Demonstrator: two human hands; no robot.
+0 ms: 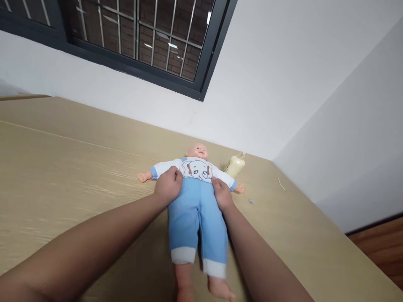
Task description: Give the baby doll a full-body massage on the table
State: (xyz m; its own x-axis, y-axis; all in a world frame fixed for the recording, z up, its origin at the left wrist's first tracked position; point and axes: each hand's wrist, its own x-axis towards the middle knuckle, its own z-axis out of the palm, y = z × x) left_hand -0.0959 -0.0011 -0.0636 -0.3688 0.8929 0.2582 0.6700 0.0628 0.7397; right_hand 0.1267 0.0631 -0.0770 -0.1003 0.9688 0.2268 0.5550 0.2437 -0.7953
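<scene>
Doll (197, 209) wears blue overalls, white cuffs, elephant-print bib; bottle (235, 165) cream.

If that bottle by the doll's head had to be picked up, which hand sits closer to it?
The right hand, I'd judge. It rests on the doll on the side where the bottle lies, just beyond the doll's arm. The left hand grips the opposite side, so it would have to cross over the doll.

A doll (197, 201) is held at its sides by the left hand (169, 184) and right hand (222, 193) on a table (63, 167).
</scene>
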